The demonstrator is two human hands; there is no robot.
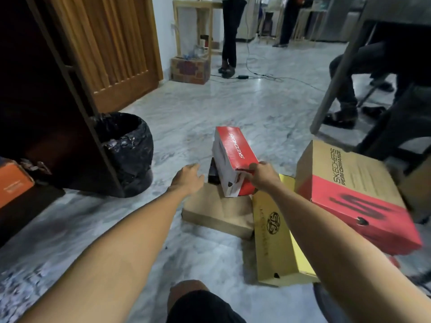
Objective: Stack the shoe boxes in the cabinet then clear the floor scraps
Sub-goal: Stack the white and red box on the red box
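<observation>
Right hand [261, 177] pinches the near lid edge of the red box [235, 159], which sits tilted on a brown box [217, 213] on the floor [198, 108] at centre. Left hand [187, 178], at 9 o'clock of the red box, hovers with fingers released, holding nothing. Yellow box [272, 238] at 5 o'clock, big red-and-brown box [349, 192] at 3 o'clock, bin [130, 150] and cabinet [46, 101] at 9 o'clock.
</observation>
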